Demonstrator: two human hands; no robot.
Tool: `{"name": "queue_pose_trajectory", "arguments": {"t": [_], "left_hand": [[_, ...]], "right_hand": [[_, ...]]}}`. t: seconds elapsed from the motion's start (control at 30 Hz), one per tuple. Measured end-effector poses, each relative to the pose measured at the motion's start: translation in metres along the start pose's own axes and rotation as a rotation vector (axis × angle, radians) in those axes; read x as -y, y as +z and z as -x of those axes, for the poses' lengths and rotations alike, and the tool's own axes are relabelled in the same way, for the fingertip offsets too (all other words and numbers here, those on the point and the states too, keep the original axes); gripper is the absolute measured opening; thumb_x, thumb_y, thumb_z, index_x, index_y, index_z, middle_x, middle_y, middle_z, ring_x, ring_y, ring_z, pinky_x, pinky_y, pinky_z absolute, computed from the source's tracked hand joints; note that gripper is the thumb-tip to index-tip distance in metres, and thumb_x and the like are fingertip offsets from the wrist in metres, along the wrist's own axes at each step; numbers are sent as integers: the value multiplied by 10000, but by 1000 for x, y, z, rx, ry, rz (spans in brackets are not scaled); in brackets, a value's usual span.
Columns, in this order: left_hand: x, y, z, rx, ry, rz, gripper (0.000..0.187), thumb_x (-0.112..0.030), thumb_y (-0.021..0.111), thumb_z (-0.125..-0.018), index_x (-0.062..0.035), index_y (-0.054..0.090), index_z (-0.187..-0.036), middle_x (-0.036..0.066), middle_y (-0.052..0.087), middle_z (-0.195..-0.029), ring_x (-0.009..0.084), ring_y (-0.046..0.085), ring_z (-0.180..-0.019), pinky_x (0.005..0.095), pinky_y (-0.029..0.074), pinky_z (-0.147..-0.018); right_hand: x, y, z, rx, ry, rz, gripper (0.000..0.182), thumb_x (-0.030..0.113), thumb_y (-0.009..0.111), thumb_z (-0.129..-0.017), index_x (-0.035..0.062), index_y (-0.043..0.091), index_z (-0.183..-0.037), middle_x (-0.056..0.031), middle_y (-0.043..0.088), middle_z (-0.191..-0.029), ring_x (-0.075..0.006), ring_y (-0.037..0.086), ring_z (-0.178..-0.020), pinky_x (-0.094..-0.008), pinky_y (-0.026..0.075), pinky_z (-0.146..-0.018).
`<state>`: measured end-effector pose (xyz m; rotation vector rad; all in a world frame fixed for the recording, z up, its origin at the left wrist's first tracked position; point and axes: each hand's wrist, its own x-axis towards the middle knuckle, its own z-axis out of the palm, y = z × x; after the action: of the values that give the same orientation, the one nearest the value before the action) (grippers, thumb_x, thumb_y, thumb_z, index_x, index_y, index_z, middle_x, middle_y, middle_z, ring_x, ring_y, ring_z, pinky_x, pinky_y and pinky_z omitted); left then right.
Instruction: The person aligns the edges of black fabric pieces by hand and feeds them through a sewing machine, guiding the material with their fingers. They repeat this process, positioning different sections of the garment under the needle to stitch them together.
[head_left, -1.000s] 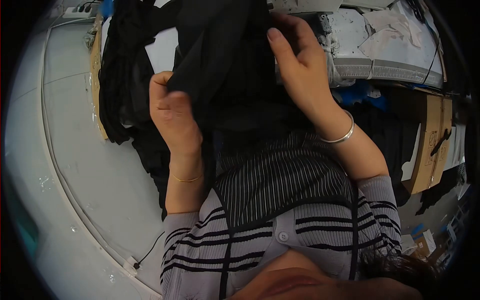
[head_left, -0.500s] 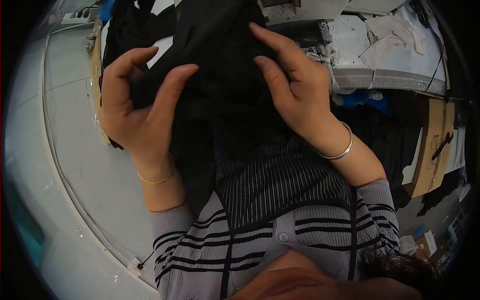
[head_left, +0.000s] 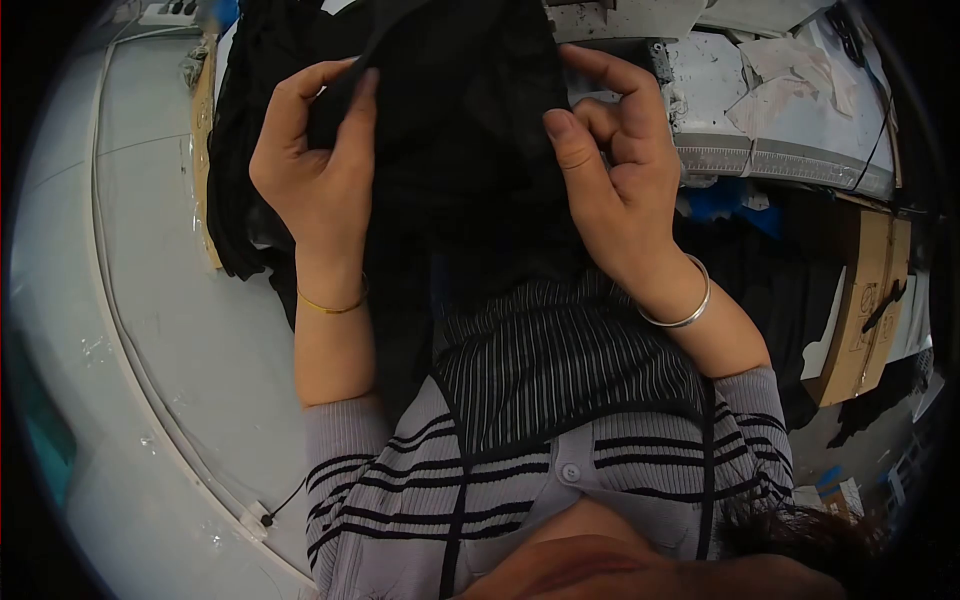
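A large piece of black cloth (head_left: 460, 120) is spread in front of me and runs up past the top of the view. My left hand (head_left: 325, 150) pinches a raised fold at its left side between thumb and forefinger. At the cloth's right edge is my right hand (head_left: 630, 165), its thumb against the edge and its forefinger stretched higher along it. The other right fingers are curled, partly behind the thumb. More dark cloth (head_left: 240, 190) hangs in folds left of my left hand.
A sewing-machine-like white bed with a ruler strip (head_left: 780, 158) lies at the upper right, with scraps of pale paper (head_left: 795, 75) on it. A cardboard box (head_left: 868, 300) stands at the right. On the left is a pale tabletop (head_left: 150, 250) with a cable; a power strip (head_left: 170, 14) sits at the far corner.
My left hand has moved up and right, and its parted fingers have closed on the cloth. My right hand and the cloth's right edge have shifted to the right.
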<state>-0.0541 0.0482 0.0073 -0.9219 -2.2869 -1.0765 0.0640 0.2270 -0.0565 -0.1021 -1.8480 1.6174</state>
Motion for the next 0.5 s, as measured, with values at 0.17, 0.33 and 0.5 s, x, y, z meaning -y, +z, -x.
{"name": "queue_pose_trajectory", "arguments": {"t": [0.17,0.33,0.5], "left_hand": [[6,-1,-8,-141,257,-84,132,16,777,-871,-13,738,-993,20,694,-888,94,606,-740,196,479,-685],[-59,-16,3,167,349,-256,288,-16,875,-718,-22,777,-988,37,657,-787,116,550,-611,203,436,-519],[-65,14,21,203,433,-127,223,36,825,-733,-11,735,-931,107,742,-1025,149,601,-710,248,477,-587]], "right_hand": [[6,-2,-7,162,8,174,510,50,668,-944,112,530,-1432,-71,582,-623,-186,547,-503,-306,448,-513],[-3,1,-3,179,-143,406,626,15,679,-907,132,490,-1492,-145,612,-658,-295,595,-530,-360,475,-522],[4,-5,18,122,212,35,430,-1,652,-927,65,581,-1346,-122,615,-662,-244,609,-538,-321,473,-526]]}}
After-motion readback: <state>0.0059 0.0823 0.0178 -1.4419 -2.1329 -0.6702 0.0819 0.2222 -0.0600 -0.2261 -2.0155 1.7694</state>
